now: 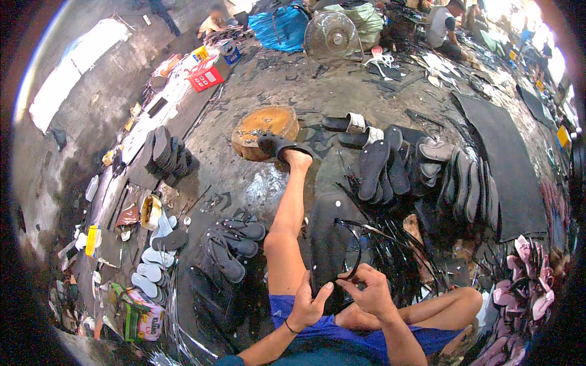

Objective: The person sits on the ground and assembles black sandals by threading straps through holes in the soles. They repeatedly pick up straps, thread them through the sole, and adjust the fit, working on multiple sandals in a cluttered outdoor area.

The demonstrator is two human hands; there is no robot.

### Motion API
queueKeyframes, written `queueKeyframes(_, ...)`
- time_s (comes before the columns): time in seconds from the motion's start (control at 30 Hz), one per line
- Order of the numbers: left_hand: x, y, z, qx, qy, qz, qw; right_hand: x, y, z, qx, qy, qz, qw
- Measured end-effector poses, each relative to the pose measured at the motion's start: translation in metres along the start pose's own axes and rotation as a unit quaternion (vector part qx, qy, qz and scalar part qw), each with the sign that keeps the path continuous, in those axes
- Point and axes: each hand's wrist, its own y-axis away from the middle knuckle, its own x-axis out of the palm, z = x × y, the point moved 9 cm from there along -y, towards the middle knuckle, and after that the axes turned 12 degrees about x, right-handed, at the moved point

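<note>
My left hand (308, 304) grips the near edge of a black sandal sole (332, 235) that rests on my lap. My right hand (371, 291) pinches a thin black rubber strap (357, 247) that loops over the sole. My bare left leg (287, 219) stretches forward, its foot in a black sandal (282, 145) propped against a round wooden block (264, 129). A tangle of thin black strips (403, 256) lies just right of the sole.
Rows of black soles (427, 177) lie ahead right, finished sandals (235, 241) at my left, pale soles (155, 256) further left. A black rubber sheet (506, 158) lies at the right, pink straps (528, 287) near right. A fan (331, 35) and seated people are at the back.
</note>
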Motion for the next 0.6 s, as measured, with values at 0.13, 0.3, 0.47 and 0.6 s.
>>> queueKeyframes(0.13,0.009,-0.002,-0.006,-0.023,0.081,-0.001,0.996,-0.003,0.001,-0.013,0.068,-0.064,0.0,0.996)
queueKeyframes(0.3,0.014,-0.011,-0.004,-0.108,0.196,0.013,0.975,0.022,-0.01,-0.052,0.138,-0.336,0.138,0.921)
queueKeyframes(0.47,0.014,-0.002,-0.009,-0.207,0.243,0.028,0.947,0.073,0.013,-0.078,0.22,-0.531,0.262,0.775)
queueKeyframes(0.6,0.007,-0.004,-0.005,-0.19,0.18,0.072,0.962,0.039,-0.001,-0.068,0.116,-0.451,0.123,0.876)
